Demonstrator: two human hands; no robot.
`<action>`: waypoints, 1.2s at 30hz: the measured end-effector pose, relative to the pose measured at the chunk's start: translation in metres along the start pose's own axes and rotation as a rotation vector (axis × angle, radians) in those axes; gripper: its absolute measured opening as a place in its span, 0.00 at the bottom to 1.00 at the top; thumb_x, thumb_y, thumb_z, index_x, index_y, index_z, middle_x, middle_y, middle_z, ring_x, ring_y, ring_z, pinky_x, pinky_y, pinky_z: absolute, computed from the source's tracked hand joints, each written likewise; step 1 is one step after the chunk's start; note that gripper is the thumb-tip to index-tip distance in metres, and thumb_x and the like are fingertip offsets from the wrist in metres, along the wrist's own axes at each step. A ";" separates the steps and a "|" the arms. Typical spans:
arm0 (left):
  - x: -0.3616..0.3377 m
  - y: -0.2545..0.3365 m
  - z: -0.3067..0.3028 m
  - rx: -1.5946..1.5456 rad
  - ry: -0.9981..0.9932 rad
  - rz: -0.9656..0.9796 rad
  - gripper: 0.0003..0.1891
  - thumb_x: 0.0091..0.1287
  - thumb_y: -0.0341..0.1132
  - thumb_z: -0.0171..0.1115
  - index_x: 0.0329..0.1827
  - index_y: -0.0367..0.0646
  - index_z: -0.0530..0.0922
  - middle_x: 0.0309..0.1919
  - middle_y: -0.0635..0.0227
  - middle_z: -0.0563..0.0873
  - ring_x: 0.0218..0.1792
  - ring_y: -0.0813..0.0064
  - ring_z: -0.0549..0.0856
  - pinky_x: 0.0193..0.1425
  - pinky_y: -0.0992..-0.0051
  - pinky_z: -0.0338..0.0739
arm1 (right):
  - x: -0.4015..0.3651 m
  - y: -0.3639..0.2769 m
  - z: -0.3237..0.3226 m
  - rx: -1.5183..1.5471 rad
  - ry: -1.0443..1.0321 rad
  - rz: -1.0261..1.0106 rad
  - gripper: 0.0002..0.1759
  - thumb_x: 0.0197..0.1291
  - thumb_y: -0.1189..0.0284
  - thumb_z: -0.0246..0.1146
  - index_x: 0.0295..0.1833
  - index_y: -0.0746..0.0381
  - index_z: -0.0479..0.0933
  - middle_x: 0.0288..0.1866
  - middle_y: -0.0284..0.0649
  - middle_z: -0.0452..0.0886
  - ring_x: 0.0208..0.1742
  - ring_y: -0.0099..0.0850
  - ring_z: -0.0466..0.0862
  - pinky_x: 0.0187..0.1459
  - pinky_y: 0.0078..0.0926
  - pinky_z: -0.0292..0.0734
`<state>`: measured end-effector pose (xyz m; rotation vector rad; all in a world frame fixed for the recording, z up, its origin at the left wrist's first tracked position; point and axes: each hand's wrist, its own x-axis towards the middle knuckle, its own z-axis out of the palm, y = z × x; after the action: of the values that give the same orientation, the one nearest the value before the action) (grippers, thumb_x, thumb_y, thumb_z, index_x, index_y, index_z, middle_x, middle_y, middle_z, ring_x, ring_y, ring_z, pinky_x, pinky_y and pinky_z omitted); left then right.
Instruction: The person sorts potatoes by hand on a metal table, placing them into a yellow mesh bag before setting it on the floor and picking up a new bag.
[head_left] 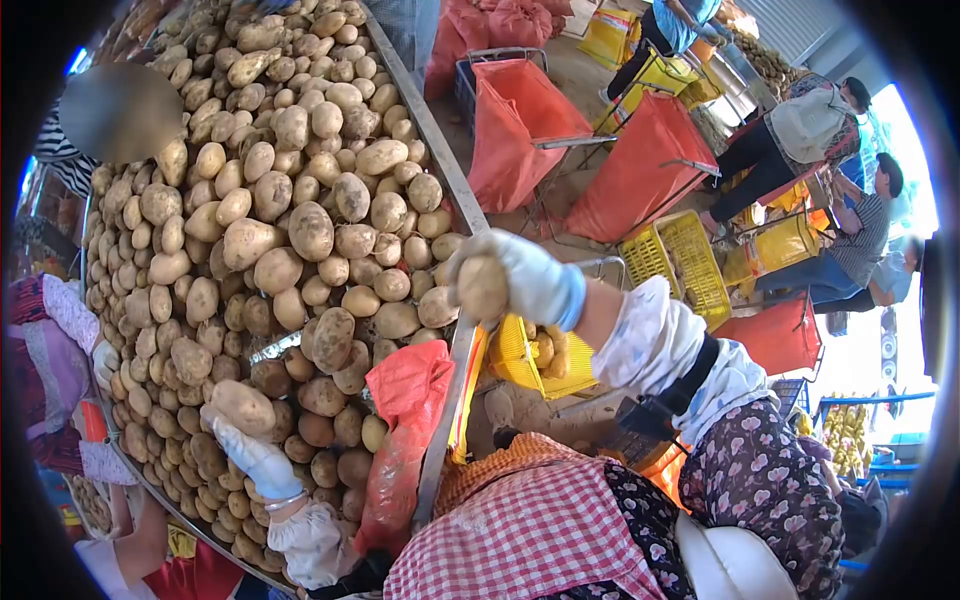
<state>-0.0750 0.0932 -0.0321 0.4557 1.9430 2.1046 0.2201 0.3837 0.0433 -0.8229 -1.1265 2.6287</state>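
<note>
My left hand (255, 462), in a pale glove, is closed on a large potato (243, 408) just above the heap of potatoes (270, 190). At the table's metal edge (462, 345), my right hand (525, 275) is closed around another potato (482, 290); its glove is white and light blue. Below and beyond the right hand hangs a yellow bag (570, 368) with several potatoes in it. A crumpled red mesh bag (408, 420) lies on the table between my two arms.
Two red bags on frames (515, 125) (640, 165) stand past the edge, near a yellow crate (690, 265). Co-workers (800, 130) stand at the upper right. Another person's gloved hand (105, 362) is at the table's far left side.
</note>
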 end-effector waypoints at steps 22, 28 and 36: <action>0.007 0.002 0.027 0.979 -0.243 0.260 0.30 0.61 0.32 0.66 0.66 0.38 0.66 0.61 0.55 0.74 0.60 0.62 0.75 0.65 0.68 0.70 | -0.254 0.215 -0.187 -1.260 1.147 -0.177 0.27 0.62 0.67 0.59 0.66 0.60 0.67 0.61 0.51 0.74 0.62 0.48 0.73 0.63 0.40 0.68; -0.092 0.019 0.081 -0.090 -0.199 -0.147 0.28 0.67 0.48 0.56 0.66 0.42 0.68 0.49 0.58 0.80 0.46 0.62 0.82 0.45 0.67 0.82 | -0.245 0.182 -0.238 -0.994 1.030 -0.296 0.23 0.67 0.72 0.50 0.65 0.69 0.66 0.62 0.49 0.73 0.63 0.41 0.73 0.67 0.33 0.63; -0.191 0.060 0.214 -0.765 -0.314 -0.983 0.34 0.66 0.66 0.45 0.63 0.48 0.72 0.46 0.50 0.84 0.20 0.58 0.82 0.20 0.69 0.76 | -0.179 0.098 -0.157 -0.502 0.422 -0.502 0.33 0.63 0.73 0.61 0.71 0.70 0.58 0.65 0.45 0.71 0.65 0.33 0.71 0.66 0.29 0.64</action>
<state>0.1853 0.2119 0.0298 -0.2739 0.7700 1.7211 0.4617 0.3487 -0.0396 -0.9586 -1.6203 1.6917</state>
